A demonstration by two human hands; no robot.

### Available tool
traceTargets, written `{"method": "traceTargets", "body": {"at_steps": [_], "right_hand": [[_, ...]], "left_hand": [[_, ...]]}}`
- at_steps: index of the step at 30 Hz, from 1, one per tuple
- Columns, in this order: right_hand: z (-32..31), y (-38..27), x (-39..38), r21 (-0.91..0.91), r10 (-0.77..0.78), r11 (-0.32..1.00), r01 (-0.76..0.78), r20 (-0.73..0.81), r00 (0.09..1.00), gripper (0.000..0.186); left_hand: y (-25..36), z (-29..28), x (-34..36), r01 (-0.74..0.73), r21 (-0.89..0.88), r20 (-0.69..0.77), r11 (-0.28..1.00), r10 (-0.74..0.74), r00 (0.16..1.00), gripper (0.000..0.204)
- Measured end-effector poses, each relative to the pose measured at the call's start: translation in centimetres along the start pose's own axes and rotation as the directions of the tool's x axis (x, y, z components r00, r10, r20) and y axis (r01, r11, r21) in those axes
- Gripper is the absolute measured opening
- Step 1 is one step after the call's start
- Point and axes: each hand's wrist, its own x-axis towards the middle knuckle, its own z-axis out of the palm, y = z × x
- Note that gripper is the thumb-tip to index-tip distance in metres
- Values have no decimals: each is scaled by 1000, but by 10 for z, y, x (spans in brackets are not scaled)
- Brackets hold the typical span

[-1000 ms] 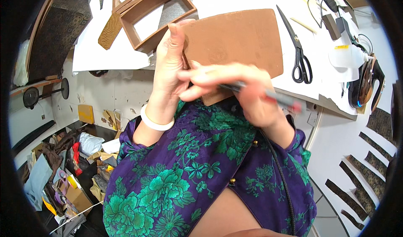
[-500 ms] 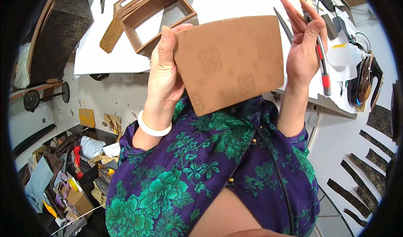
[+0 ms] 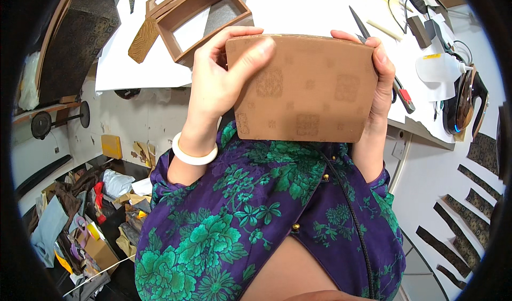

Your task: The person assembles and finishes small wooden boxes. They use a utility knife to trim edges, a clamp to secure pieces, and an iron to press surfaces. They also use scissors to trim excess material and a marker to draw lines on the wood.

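Note:
A brown, slightly tapered flat panel (image 3: 301, 87) with faint embossed square motifs is held up over my lap at the table's edge. My left hand (image 3: 226, 69) grips its left side, thumb across the face and fingers curled over the top. My right hand (image 3: 377, 74) holds the right side, fingertips at the top edge and partly hidden behind it. Just right of that hand, a dark tool with a red part (image 3: 405, 98) lies on the table, over black scissors (image 3: 361, 22) that are mostly hidden.
A brown open rectangular frame (image 3: 181, 45), patterned pieces and a grey sheet sit at the back left of the white table (image 3: 122, 66). Dark patterned boards (image 3: 72, 45) stand left. A white bottle (image 3: 432, 69), cables and an iron (image 3: 469, 101) crowd the right; scraps (image 3: 90, 231) pile below left.
My right hand has let go of the red-tipped tool and taken hold of the panel's right side. The panel has turned level, and my left thumb has moved onto its face.

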Motion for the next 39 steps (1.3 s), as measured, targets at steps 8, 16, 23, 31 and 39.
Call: {"method": "traceTargets", "body": {"at_steps": [8, 16, 23, 31, 39], "right_hand": [[2, 1, -6, 13, -15, 1000, 15, 53, 998, 27], [0, 0, -8, -10, 5, 1000, -5, 60, 998, 26], [4, -1, -11, -2, -15, 1000, 15, 26, 1000, 23], [8, -5, -16, -28, -20, 999, 20, 19, 1000, 27], [18, -6, -26, -155, 12, 988, -11, 5, 1000, 26]], "left_hand": [[14, 6, -6, -219, 450, 30, 866, 230, 973, 37], [6, 4, -3, -219, 384, 23, 897, 228, 973, 20], [12, -5, 0, -36, -28, 69, 999, 38, 997, 21], [8, -2, -2, -91, -47, 118, 995, 96, 988, 18], [9, 4, -7, -76, -107, 124, 991, 89, 988, 23]]}}
